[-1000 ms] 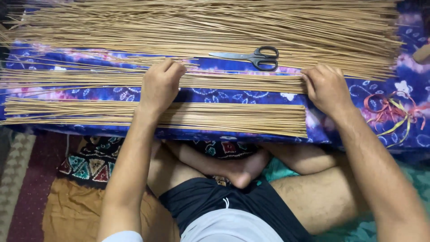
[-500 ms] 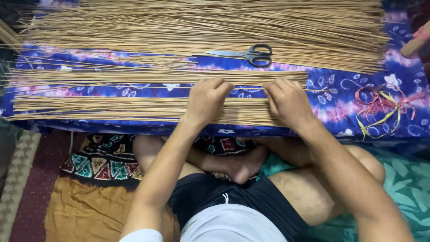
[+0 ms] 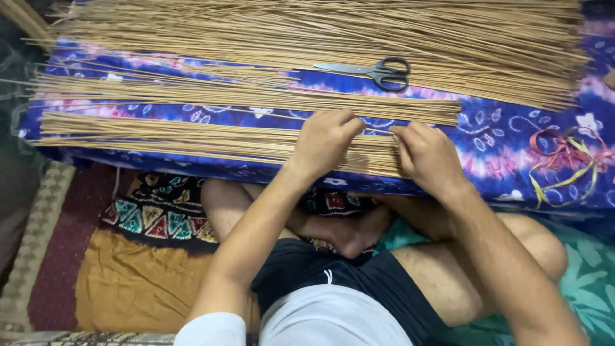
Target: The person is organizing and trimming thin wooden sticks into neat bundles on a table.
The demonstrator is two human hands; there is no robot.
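Long thin tan sticks lie in rows on a blue patterned cloth (image 3: pixel 512 160). The nearest row (image 3: pixel 160 138) runs along the cloth's front edge, a middle row (image 3: pixel 224 96) lies behind it, and a big heap (image 3: pixel 384 32) covers the back. My left hand (image 3: pixel 323 141) rests on the right part of the nearest row, fingers curled down onto the sticks. My right hand (image 3: pixel 426 157) presses on the same row's right end, fingers bent, close beside the left. Whether either hand pinches a stick is hidden by the fingers.
Black-handled scissors (image 3: pixel 378 70) lie on the cloth by the big heap. Red and yellow ribbon scraps (image 3: pixel 564 157) lie at the right. My crossed legs sit below the cloth's edge, on patterned mats (image 3: pixel 154 218) and a teal sheet (image 3: pixel 583 282).
Both hands came together from wide apart on the middle row, down onto the right end of the nearest row, and the fingers have curled.
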